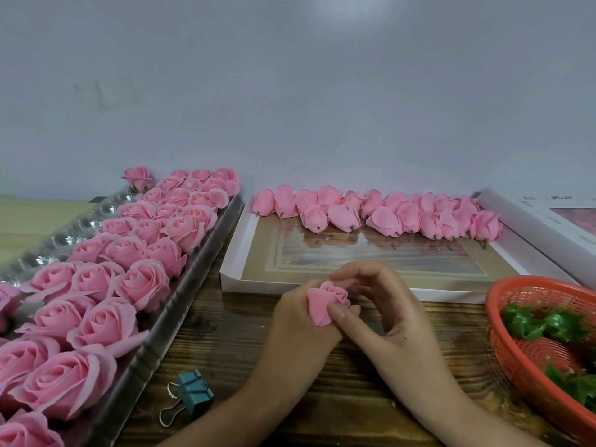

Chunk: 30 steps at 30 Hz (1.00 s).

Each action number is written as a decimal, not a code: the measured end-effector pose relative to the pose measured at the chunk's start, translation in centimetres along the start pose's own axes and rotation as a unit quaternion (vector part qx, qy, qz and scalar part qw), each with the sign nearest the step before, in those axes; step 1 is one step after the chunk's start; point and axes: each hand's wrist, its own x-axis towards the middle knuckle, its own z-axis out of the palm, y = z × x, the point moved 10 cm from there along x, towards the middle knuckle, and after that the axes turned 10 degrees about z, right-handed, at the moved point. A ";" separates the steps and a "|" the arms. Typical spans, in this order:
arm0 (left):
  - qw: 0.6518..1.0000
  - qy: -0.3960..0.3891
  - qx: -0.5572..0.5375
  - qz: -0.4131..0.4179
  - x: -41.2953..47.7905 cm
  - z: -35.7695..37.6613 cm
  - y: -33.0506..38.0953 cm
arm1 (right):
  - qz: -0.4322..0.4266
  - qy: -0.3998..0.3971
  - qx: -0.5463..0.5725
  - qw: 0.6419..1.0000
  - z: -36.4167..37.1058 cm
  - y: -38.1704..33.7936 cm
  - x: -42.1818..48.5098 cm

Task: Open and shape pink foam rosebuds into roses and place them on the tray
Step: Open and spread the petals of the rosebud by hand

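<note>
Working at lower centre, the left hand (296,324) gripped a bud (322,306), fingers curled round its base, while the right hand (390,314) pinched an outer petal between thumb and forefinger. At left, the tray (180,295) was largely filled with roses (142,280). A row of closed buds (380,214) remained along the lid (238,253) at centre. Writing on the box (529,227) at far right was too blurred to read.

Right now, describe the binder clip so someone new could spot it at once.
Start at the wooden table, then the long tray of open roses on its left. Just off the tray's near right edge lies the clip: teal body, silver wire handles, the only teal thing there.
</note>
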 end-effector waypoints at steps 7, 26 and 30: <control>0.999 0.023 -0.008 0.024 0.0 -0.4 0.8 | 0.011 0.014 0.000 1.000 -0.4 0.0 -0.1; 0.994 -0.030 0.081 0.067 -0.5 0.9 1.1 | -0.033 0.031 -0.083 0.995 -0.5 -0.9 0.1; 0.993 -0.034 0.083 0.073 -0.5 1.0 1.6 | -0.018 0.032 -0.091 0.995 -0.6 -0.4 0.2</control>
